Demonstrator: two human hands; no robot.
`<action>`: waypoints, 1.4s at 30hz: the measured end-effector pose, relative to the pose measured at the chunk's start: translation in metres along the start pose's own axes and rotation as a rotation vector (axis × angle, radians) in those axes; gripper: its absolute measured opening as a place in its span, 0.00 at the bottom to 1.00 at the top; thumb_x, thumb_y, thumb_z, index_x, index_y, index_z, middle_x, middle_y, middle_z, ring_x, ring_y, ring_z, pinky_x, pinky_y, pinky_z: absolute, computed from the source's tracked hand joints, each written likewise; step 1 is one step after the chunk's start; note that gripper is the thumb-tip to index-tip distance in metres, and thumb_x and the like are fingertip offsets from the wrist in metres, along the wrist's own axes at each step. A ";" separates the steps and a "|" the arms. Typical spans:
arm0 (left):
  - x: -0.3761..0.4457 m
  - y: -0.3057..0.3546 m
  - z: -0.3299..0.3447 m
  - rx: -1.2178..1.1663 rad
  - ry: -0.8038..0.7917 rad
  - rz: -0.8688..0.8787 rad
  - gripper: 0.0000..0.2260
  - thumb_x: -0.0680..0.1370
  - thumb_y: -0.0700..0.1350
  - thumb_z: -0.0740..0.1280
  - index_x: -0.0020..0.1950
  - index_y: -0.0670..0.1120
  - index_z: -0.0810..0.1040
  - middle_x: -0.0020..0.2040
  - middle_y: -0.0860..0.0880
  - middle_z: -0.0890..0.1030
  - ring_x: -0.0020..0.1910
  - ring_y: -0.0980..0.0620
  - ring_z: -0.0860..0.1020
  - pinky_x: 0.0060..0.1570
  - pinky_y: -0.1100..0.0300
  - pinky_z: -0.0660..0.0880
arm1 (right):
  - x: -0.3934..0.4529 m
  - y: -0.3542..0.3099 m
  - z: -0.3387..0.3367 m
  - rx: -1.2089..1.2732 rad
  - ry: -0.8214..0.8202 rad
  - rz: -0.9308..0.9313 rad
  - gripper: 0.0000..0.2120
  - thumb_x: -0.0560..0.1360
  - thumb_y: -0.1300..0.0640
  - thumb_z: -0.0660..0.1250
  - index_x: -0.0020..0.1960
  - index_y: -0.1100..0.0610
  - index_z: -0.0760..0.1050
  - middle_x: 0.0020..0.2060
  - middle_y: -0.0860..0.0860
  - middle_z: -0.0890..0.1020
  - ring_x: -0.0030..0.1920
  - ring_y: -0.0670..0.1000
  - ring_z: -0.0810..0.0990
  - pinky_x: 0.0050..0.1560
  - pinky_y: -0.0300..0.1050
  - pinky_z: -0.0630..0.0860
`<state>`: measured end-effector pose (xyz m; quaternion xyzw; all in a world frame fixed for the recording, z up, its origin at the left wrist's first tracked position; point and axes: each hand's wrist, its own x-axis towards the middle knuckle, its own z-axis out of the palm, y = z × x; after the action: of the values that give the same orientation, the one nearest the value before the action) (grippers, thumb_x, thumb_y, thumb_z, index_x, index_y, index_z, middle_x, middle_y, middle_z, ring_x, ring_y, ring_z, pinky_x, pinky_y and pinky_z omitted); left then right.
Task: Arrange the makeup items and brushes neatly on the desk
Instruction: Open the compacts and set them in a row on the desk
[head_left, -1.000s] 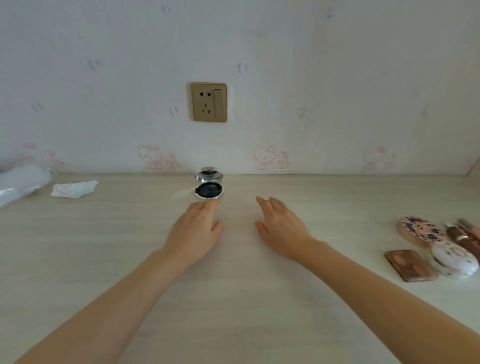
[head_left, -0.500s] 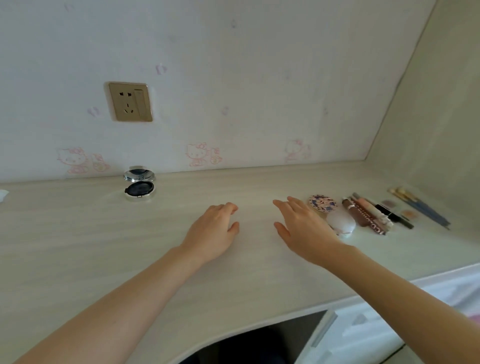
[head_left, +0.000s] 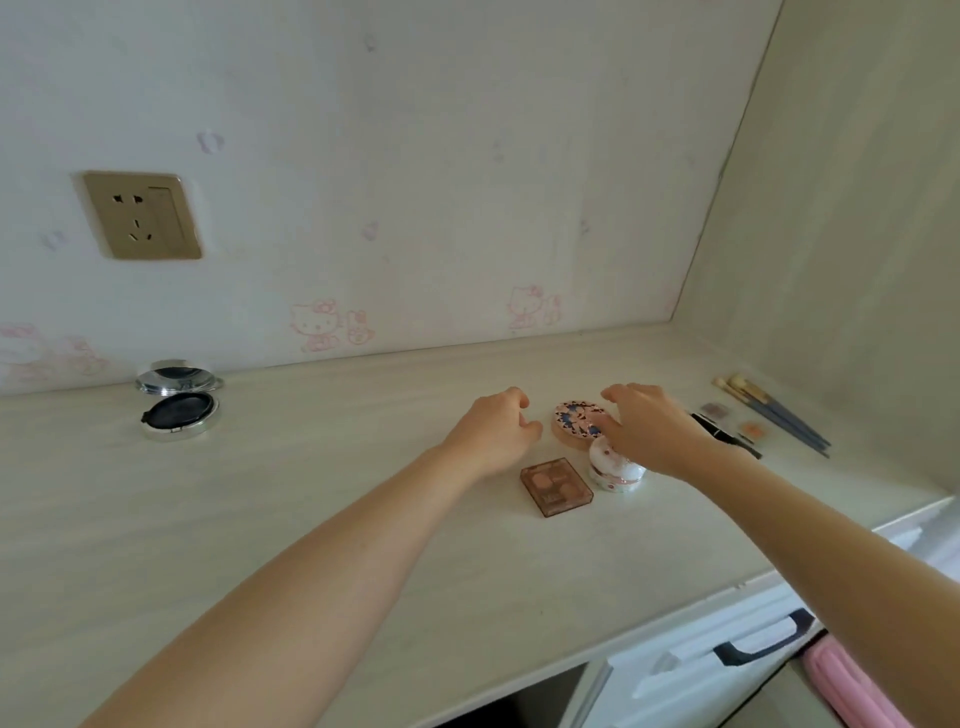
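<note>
A: What are the hands doing?

B: Both reach out over the desk (head_left: 260, 519). The left hand (head_left: 493, 431) has loose, bent fingers and holds nothing. It sits just left of the round flowery compact (head_left: 571, 418). The right hand (head_left: 649, 431) is above that compact with its fingers spread a little and bent down. The thumb looks like it touches the lid, but I cannot tell for sure.

A: Where is the other makeup?

B: A brown eyeshadow palette (head_left: 557, 486) lies flat, nearer to us than the flowery compact. A white round case (head_left: 615, 467) is just beside it, partly under the right wrist. An open black compact (head_left: 179, 400) sits far off to the left by the wall, below the wall socket (head_left: 141, 215). The blue brushes (head_left: 774, 415) lie in a row far to the right.

A: What changed from half a second ago?

B: Both hands went farther right. The left hand was well away from the flowery compact, and now it is next to it. The palette was not showing before.

A: Anything hard to see?

B: A black stick (head_left: 727, 436) is half hidden behind the right hand. Two tiny flat pieces (head_left: 750, 428) near the brushes are too blurry to name.
</note>
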<state>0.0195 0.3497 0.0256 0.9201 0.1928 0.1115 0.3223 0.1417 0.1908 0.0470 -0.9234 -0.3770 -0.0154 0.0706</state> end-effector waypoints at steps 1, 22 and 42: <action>0.006 0.003 0.004 0.003 -0.005 -0.012 0.21 0.78 0.50 0.63 0.68 0.43 0.69 0.59 0.47 0.78 0.60 0.47 0.74 0.55 0.58 0.70 | 0.007 0.003 0.000 -0.034 -0.054 0.020 0.22 0.79 0.46 0.56 0.67 0.58 0.70 0.62 0.56 0.75 0.64 0.58 0.70 0.61 0.51 0.70; 0.035 0.012 0.044 0.005 -0.075 -0.110 0.20 0.79 0.55 0.61 0.63 0.41 0.73 0.64 0.42 0.75 0.74 0.44 0.60 0.74 0.50 0.51 | 0.021 -0.011 0.007 -0.082 -0.095 0.076 0.19 0.82 0.51 0.52 0.36 0.59 0.65 0.32 0.51 0.68 0.42 0.55 0.70 0.53 0.45 0.66; 0.002 -0.012 0.017 -0.531 0.172 -0.138 0.18 0.72 0.39 0.71 0.59 0.46 0.70 0.52 0.46 0.79 0.48 0.51 0.77 0.38 0.67 0.69 | 0.009 -0.051 -0.003 0.520 0.117 -0.050 0.10 0.77 0.58 0.64 0.57 0.51 0.71 0.40 0.47 0.78 0.36 0.40 0.75 0.23 0.26 0.67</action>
<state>0.0236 0.3493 0.0050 0.7755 0.2455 0.2135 0.5411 0.1122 0.2327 0.0572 -0.8622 -0.3862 0.0272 0.3268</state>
